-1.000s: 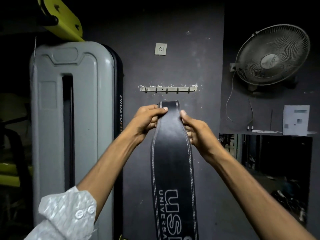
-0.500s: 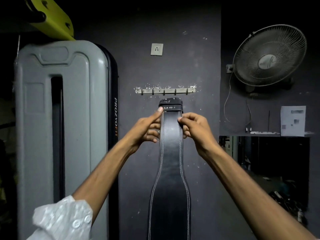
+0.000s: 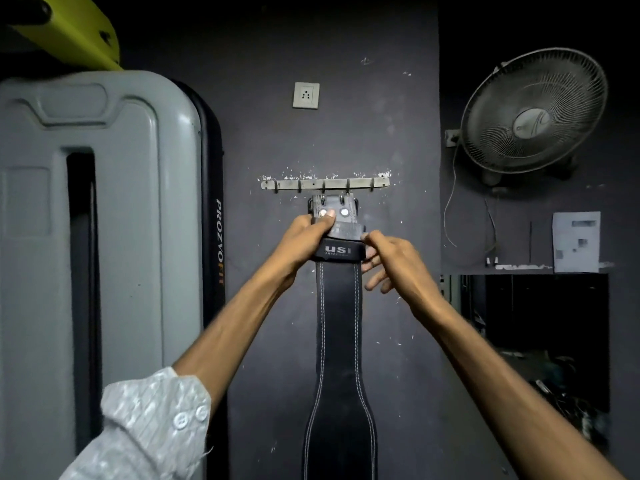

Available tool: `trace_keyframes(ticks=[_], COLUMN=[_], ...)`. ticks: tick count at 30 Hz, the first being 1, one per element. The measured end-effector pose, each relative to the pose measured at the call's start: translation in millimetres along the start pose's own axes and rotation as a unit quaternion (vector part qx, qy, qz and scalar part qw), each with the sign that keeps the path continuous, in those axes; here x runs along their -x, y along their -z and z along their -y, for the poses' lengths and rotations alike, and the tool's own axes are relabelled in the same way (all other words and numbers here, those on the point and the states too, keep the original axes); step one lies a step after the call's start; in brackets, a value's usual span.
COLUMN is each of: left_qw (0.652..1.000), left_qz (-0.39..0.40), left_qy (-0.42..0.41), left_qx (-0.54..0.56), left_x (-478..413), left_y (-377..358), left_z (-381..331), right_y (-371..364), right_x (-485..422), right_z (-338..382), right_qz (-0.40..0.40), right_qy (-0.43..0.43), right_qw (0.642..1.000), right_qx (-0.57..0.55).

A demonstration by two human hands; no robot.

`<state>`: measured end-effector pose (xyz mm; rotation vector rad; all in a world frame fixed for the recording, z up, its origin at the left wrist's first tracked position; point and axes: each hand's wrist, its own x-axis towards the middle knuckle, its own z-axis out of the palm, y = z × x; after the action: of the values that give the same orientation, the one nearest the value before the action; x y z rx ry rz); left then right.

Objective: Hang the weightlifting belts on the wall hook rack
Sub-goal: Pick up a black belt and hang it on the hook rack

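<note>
A black leather weightlifting belt (image 3: pixel 339 327) with white stitching hangs straight down the dark wall. Its buckle end (image 3: pixel 334 211), grey with two shiny rivets, sits just under the metal hook rack (image 3: pixel 311 184), which carries several small hooks. My left hand (image 3: pixel 304 239) grips the buckle end, thumb across the rivets. My right hand (image 3: pixel 391 258) pinches the belt's right edge at the black loop marked USI, the lower fingers spread. Whether the buckle touches a hook I cannot tell.
A tall grey machine shroud (image 3: pixel 104 237) stands close on the left, with a yellow frame part (image 3: pixel 79 32) above it. A wall socket (image 3: pixel 305 95) is over the rack. A wall fan (image 3: pixel 533 112) with a dangling cord, a paper notice (image 3: pixel 576 240) and a dark mirror (image 3: pixel 540 341) fill the right.
Both hands have slid toward the belt's end and raised it; the buckle now shows just below the rack, where earlier only the wide part and then the loop were in hand.
</note>
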<state>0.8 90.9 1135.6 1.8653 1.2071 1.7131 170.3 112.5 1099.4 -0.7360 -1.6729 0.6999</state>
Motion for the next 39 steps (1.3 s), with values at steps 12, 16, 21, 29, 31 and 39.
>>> trace_keyframes(ticks=[12, 16, 21, 29, 31, 39], left_qw=[0.990, 0.990, 0.958, 0.918, 0.915, 0.895], left_qz=[0.068, -0.035, -0.101, -0.120, -0.120, -0.125], left_qy=[-0.006, -0.005, -0.092, -0.125, -0.115, -0.057], left_qx=[-0.124, -0.136, -0.253, -0.357, -0.367, -0.424], left_x=[-78, -125, -191, -311, -340, -427], left_y=[-29, -50, -76, -121, -126, -135], left_z=[79, 108, 134, 173, 172, 164], right_y=[-14, -18, -2, 23, 27, 35], right_x=[-132, -183, -255, -362, -391, -475], right_z=[-79, -115, -146, -189, -191, -184], right_qz=[-0.099, -0.156, -0.144, -0.194, -0.202, -0.207], right_qy=[0.078, 0.096, 0.103, 0.146, 0.152, 0.131], right_qw=[0.990, 0.982, 0.984, 0.961, 0.955, 0.951], right_qx=[-0.062, -0.041, 0.027, 0.131, 0.156, 0.190])
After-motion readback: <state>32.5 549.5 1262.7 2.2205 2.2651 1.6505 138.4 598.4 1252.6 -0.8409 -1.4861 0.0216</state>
